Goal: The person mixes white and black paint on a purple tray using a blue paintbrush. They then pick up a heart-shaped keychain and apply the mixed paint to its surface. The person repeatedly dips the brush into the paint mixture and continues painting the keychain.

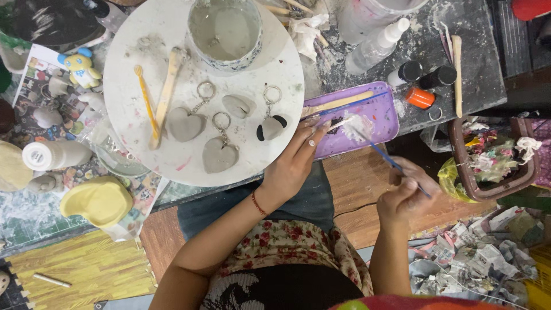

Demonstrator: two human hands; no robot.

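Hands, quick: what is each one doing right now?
Left hand: open, holding nothing, fingers resting at the edge of the round white board.
Right hand: closed on a thin blue paintbrush.

Yellow heart-shaped mould (99,201), white bottle (54,155) (lying down), orange-capped bottle (420,98), brown basket (519,181)

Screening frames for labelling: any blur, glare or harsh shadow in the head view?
Head view: even, soft light, no hard shadows; round white board is bright but keeps its detail; heart keychains read sharp; right hand and its blue paintbrush slightly soft; left hand clear; edges bend a little from the wide lens.
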